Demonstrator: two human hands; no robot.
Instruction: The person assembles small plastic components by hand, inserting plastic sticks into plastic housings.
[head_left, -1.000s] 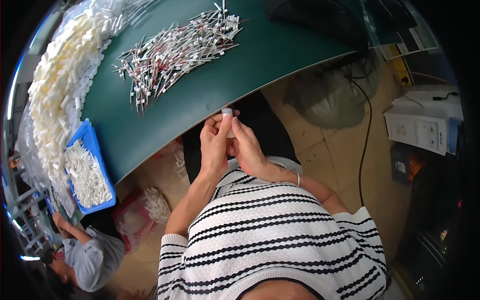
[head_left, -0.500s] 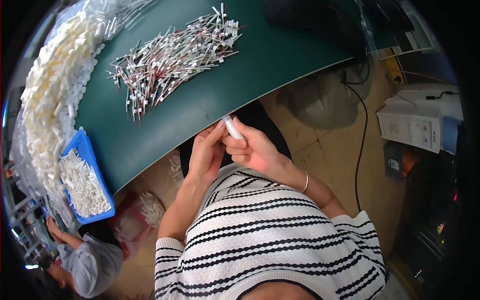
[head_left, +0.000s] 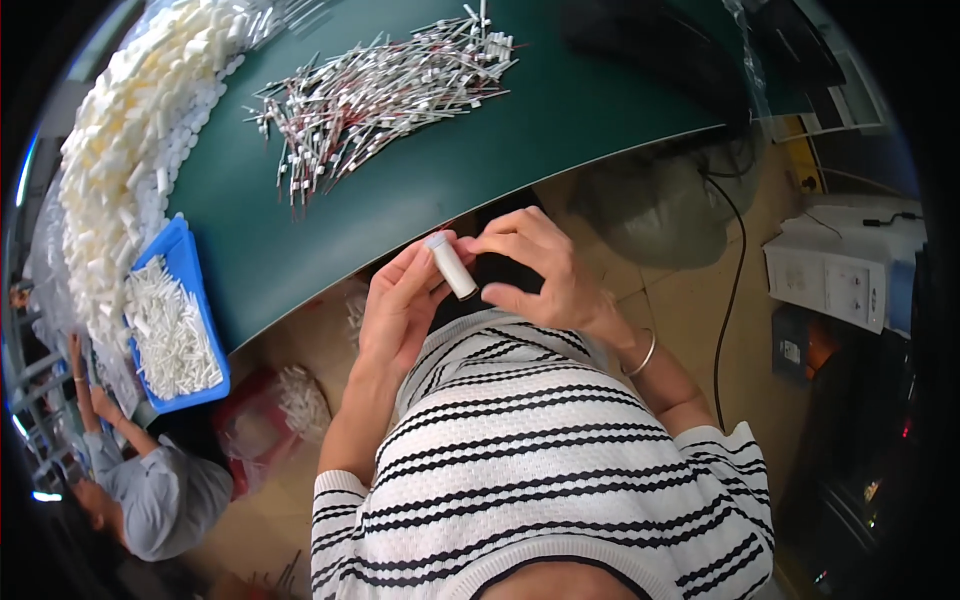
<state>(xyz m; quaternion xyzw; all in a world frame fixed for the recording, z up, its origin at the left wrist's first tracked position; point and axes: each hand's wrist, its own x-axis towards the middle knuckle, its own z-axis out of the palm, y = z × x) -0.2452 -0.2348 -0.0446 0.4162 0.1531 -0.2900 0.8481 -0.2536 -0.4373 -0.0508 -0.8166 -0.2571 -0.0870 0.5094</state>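
My left hand (head_left: 392,300) grips a small white tube (head_left: 452,268) between thumb and fingers, just in front of the table edge. The tube is tilted, with a clear, wider rim at its upper end and a dark edge at its lower end. Right beside it is my right hand (head_left: 545,265), its thumb spread away from the bent fingers and nothing visible in its grasp. The right fingertips come close to the tube's upper part; I cannot tell whether they touch it.
On the green table (head_left: 300,240) lies a pile of thin sticks with white pieces (head_left: 400,95). At the left are a heap of white tubes (head_left: 125,150) and a blue tray (head_left: 212,330) of small white sticks. Another person (head_left: 165,490) works at lower left. A cable (head_left: 738,260) crosses the floor.
My right hand has let go of the white tube and opened beside it. The left hand now holds the tube, more of which shows. The whole view has shifted slightly.
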